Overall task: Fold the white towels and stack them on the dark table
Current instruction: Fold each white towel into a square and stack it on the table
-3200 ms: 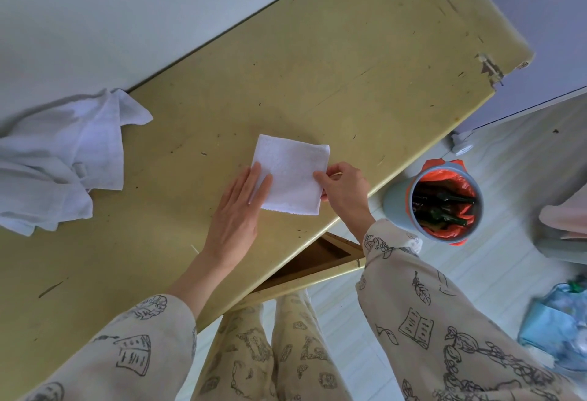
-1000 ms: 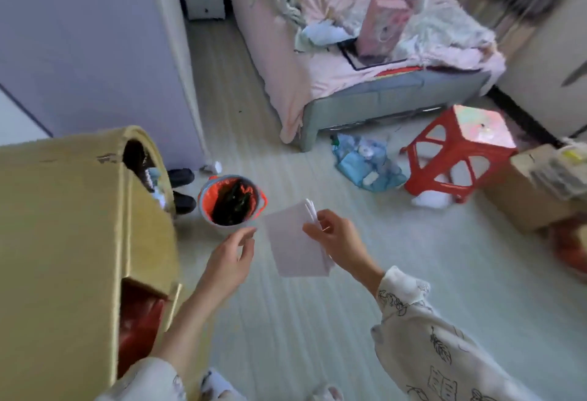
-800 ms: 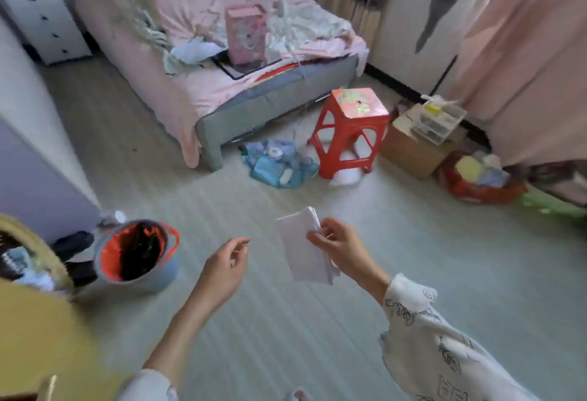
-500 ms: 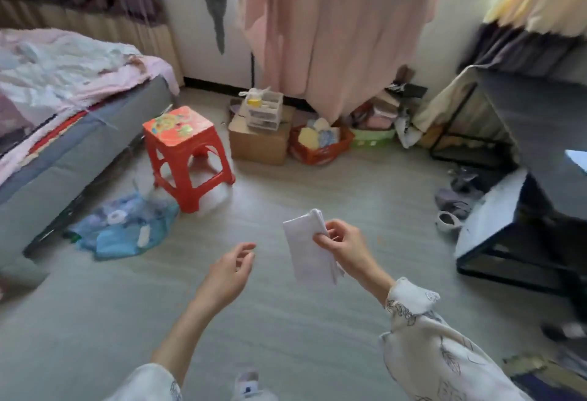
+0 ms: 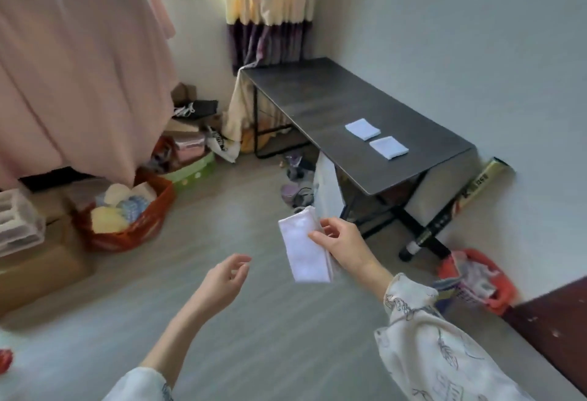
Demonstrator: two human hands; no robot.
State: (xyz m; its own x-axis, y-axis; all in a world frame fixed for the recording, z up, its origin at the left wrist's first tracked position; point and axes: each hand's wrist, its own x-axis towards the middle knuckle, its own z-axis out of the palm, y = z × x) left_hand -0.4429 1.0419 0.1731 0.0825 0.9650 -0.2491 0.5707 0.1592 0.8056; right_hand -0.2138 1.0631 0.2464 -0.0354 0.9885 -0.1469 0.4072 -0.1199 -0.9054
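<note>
The left hand (image 5: 226, 276) hangs over the floor, fingers loosely curled and holding nothing. Just right of it, the folded white towel (image 5: 305, 246) dangles in mid-air, pinched along one edge by the right hand (image 5: 344, 243). It looks light and limp (likely to fall open unless gripped across all its layers). Farther right, well apart, two folded towels (image 5: 362, 128) (image 5: 388, 147) lie side by side on the dark table (image 5: 317, 99).

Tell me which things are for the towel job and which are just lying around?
For the job:
folded white towel held in the right hand
dark table
two folded towels on it
left hand, holding nothing

Just lying around:
red basket
cardboard box
pink cloth
slippers
</note>
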